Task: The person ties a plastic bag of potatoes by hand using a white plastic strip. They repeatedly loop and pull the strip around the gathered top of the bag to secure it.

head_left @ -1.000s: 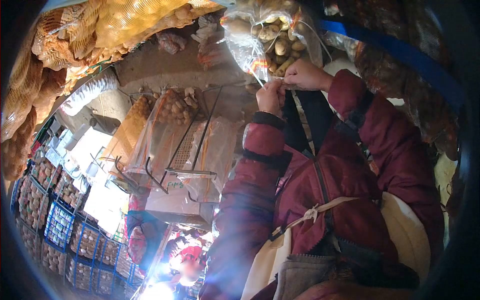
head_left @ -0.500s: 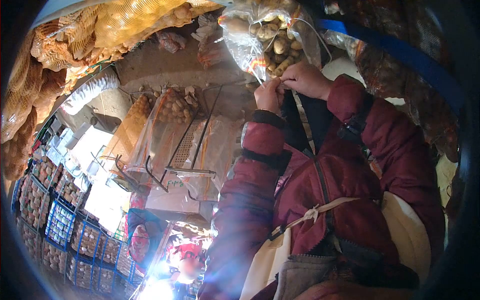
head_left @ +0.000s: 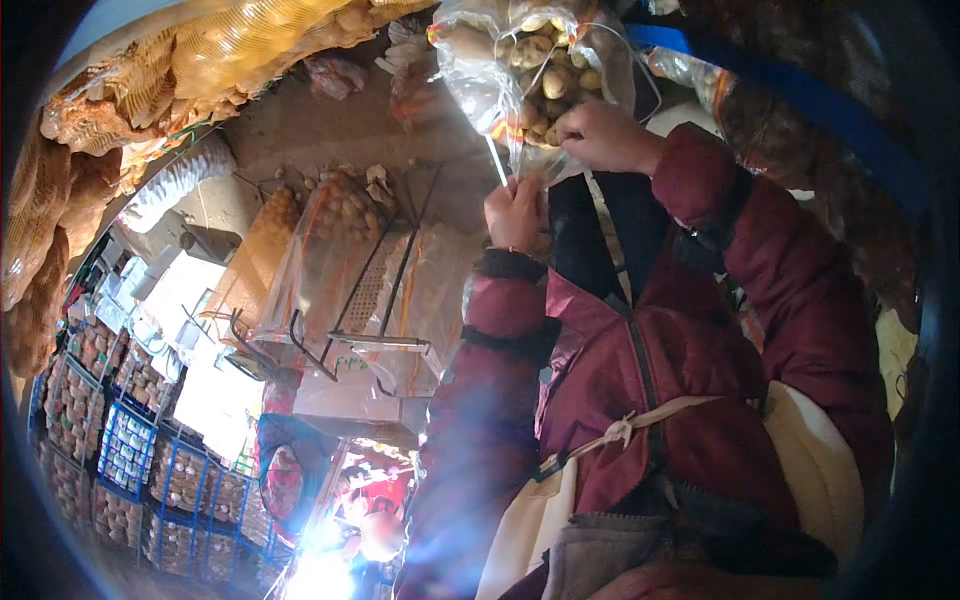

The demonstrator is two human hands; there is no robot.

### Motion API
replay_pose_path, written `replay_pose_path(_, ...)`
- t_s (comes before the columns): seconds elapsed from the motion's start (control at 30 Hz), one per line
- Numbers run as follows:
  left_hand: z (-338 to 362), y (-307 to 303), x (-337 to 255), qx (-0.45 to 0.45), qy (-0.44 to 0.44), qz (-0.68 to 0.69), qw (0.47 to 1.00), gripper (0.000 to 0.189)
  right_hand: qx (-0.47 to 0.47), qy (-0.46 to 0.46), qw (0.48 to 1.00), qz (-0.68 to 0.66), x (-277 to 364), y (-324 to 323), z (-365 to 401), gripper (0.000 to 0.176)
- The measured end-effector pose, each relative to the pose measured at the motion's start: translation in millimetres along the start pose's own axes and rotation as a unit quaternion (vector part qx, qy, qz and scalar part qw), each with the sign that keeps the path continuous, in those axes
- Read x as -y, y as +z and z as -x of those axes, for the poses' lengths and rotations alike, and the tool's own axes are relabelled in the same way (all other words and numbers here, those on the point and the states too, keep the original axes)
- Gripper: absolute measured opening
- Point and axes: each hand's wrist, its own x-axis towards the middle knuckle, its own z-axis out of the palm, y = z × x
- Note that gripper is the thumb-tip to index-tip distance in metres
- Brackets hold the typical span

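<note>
A clear plastic bag of potatoes [head_left: 560,80] lies at the top centre, with thin white cords around its mouth. My left hand [head_left: 513,212] is closed on a white strip [head_left: 497,160] that runs up to the bag's lower left edge. To the right, my right hand [head_left: 608,137] is pinched at the bag's lower edge, close to the potatoes. Whatever its fingertips hold is too small to make out. The two hands are apart.
Orange net sacks [head_left: 200,70] fill the upper left. A metal rack [head_left: 380,340] with clear bags stands left of centre. Blue crates [head_left: 127,445] are stacked at lower left. A blue strap [head_left: 790,95] crosses the upper right beside dark net sacks.
My hands have separated. The left one moved left and slightly down with the white strip, while the right one shifted slightly up. The bag appears a little higher in view.
</note>
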Motion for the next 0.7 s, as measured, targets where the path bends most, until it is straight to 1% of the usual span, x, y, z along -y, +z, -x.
replay_pose_path(0.03, 1.5, -2.9, 0.3, 0.010, 0.000, 0.007, 1.000, 0.019, -0.030, -0.032, 0.999, 0.019, -3.1, 2.8, -2.8, 0.013)
replay_pose_path(0.07, 2.4, -6.2, 1.6, 0.010, -0.002, 0.006, 1.000, 0.019, -0.059, -0.063, 0.996, 0.037, -5.7, 5.9, -4.4, 0.012)
replay_pose_path(0.1, 2.5, -9.3, 4.1, 0.006, 0.017, -0.039, 0.999, 0.019, -0.059, -0.062, 0.996, 0.035, -4.7, 6.7, -5.8, 0.012)
replay_pose_path(0.13, 2.2, -10.9, 6.4, 0.003, 0.036, -0.084, 0.996, 0.020, -0.033, -0.053, 0.997, 0.045, -3.7, 7.4, -7.7, 0.012)
replay_pose_path(0.17, 1.5, -11.2, 8.9, 0.003, 0.035, -0.085, 0.996, 0.020, -0.007, -0.044, 0.998, 0.054, -2.4, 7.9, -9.4, 0.012)
replay_pose_path(0.23, 0.7, -10.7, 11.3, -0.013, 0.061, -0.065, 0.996, 0.021, 0.006, -0.035, 0.998, 0.051, 3.2, 8.0, -8.8, 0.013)
replay_pose_path(0.27, 0.3, -11.9, 12.2, -0.014, 0.060, -0.066, 0.996, 0.021, 0.018, -0.026, 0.998, 0.048, 5.9, 8.4, -8.9, 0.013)
replay_pose_path(0.4, 1.2, -10.1, 8.1, -0.015, 0.050, -0.048, 0.997, 0.022, 0.023, -0.004, 0.999, 0.047, 9.7, 9.0, -12.5, 0.014)
replay_pose_path(0.5, -0.8, -11.2, 10.1, -0.013, 0.052, -0.034, 0.998, 0.022, 0.004, -0.030, 0.999, 0.028, 7.1, 10.9, -16.3, 0.015)
replay_pose_path(0.57, -2.7, -12.7, 13.0, -0.010, 0.054, -0.033, 0.998, 0.021, -0.014, -0.046, 0.997, 0.054, 0.8, 17.7, -19.2, 0.016)
replay_pose_path(0.63, -3.1, -13.4, 13.2, -0.009, 0.051, -0.054, 0.997, 0.019, -0.013, -0.037, 0.999, 0.038, -1.7, 22.4, -20.4, 0.016)
replay_pose_path(0.7, -4.4, -14.2, 15.5, -0.004, 0.052, -0.045, 0.998, 0.018, -0.012, -0.028, 0.999, 0.022, -1.7, 24.0, -20.1, 0.016)
